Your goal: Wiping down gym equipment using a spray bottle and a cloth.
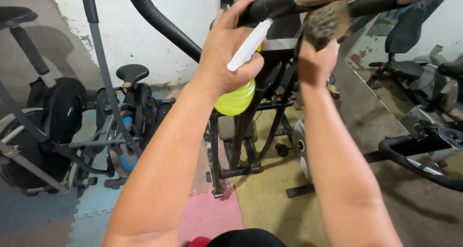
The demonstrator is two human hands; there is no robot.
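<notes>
Left hand (226, 52) clamped round yellow spray bottle (237, 98), label hidden. Right hand (316, 61) closed on dark cloth (320, 25) against handlebar (275, 3); fingers unseen.

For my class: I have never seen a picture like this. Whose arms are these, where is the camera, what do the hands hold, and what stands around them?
This is one picture from a camera worn on a person's head, looking down along their own bare arms. The left hand grips a yellow-green spray bottle with a white nozzle. The right hand presses a worn brush or scrubbing pad against a raised black handlebar of an exercise machine. Below are coloured foam floor mats and bare floor. An exercise bike stands at left, and more gym equipment at right, partly in a mirror.
</notes>
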